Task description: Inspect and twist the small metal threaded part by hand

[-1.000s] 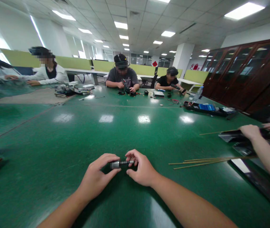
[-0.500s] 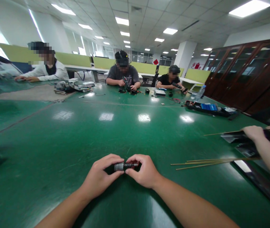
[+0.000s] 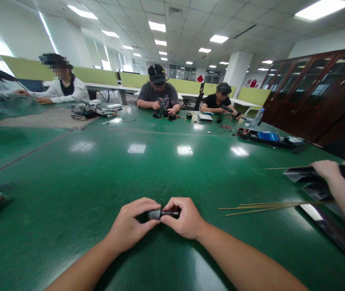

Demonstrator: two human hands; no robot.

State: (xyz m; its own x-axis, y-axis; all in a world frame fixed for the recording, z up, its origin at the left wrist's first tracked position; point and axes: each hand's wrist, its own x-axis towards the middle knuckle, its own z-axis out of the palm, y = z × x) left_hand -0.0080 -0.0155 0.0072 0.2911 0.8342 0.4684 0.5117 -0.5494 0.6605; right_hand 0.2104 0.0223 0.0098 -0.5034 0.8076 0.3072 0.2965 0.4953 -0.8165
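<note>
We hold a small cylindrical metal part with a silver-grey barrel and a dark, ridged narrow shaft [image 3: 154, 214] between our two hands, lying crosswise over the glossy green tabletop [image 3: 172, 173]. Our left hand [image 3: 128, 222] pinches the barrel's sides between thumb and fingertips. Our right hand [image 3: 186, 218] has thumb and forefinger closed about the shaft beside the barrel, the shaft's tip reaching towards our right palm.

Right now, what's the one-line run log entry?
left hand: gripping metal part by wide end | right hand: on its slim shaft | thin rods: right side, green table
</note>
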